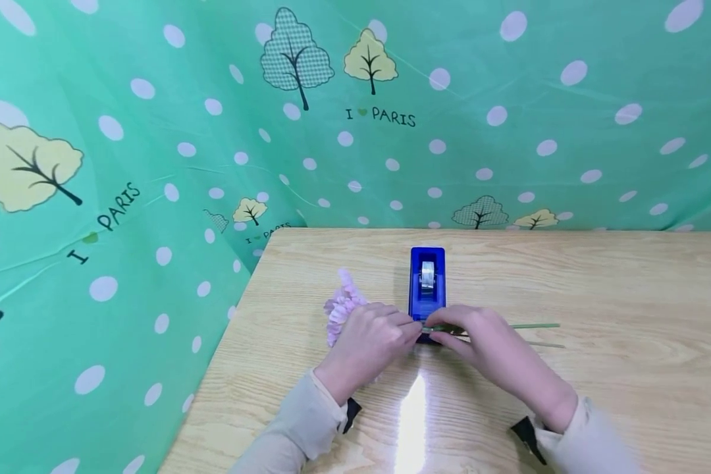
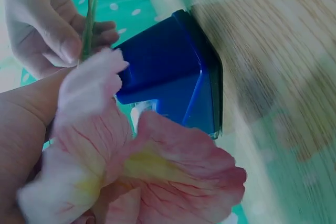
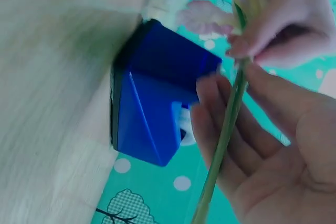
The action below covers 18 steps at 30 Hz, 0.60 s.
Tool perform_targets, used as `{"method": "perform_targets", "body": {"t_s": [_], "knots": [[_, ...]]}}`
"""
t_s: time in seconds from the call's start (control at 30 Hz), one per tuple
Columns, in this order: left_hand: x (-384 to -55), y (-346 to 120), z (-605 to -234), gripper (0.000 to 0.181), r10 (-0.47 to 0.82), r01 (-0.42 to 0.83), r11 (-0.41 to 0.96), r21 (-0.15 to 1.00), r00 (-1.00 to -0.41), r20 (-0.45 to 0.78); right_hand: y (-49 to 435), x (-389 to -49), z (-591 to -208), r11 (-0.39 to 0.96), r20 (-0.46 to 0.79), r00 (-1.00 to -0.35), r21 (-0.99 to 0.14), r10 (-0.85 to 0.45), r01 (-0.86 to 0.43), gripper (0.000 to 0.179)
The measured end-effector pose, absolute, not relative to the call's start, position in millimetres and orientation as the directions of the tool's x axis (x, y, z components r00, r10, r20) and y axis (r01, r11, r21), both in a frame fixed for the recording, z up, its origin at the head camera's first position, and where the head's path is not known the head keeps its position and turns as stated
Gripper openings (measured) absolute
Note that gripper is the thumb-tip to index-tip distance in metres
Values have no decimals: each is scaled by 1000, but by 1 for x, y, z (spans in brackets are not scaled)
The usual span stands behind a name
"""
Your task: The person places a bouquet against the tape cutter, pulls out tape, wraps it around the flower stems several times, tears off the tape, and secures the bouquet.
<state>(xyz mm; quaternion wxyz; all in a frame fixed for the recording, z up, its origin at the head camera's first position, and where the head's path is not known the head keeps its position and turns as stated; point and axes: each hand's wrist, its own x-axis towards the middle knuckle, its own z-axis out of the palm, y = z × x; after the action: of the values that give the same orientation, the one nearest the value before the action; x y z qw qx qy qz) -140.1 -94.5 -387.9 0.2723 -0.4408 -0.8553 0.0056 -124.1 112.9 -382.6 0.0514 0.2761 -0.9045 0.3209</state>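
My left hand (image 1: 372, 339) grips green flower stems (image 3: 226, 129) just below the pink blossoms (image 1: 342, 306). In the left wrist view, large pink petals (image 2: 194, 171) with yellow centers fill the lower part. Close beside it, the thumb and fingers of my right hand (image 1: 480, 336) pinch the same stems, whose ends (image 1: 536, 326) stick out to the right. Both hands meet over the front end of a blue tape dispenser (image 1: 416, 296), which holds a roll of clear tape (image 1: 428, 275). The fingers partly hide the dispenser's front end.
A light wood-grain table (image 1: 628, 296) lies under everything. Behind it and at its left hangs a green cloth (image 1: 480, 79) with white dots and printed trees. Black straps (image 1: 528, 438) show at the sleeve cuffs.
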Motion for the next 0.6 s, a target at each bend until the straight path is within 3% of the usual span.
{"method": "perform_targets", "body": {"t_s": [0.2,0.6], "knots": [[-142,-94,-390,10,754,763,601,-237,-445,483,120,-130,-386,582,239,-832,-619,-501,-528,15],[-141,-92,-391,0,744,745,627,-226,-487,458,123,-135,-400,508,274,-844,-698,-462,-505,15]]}}
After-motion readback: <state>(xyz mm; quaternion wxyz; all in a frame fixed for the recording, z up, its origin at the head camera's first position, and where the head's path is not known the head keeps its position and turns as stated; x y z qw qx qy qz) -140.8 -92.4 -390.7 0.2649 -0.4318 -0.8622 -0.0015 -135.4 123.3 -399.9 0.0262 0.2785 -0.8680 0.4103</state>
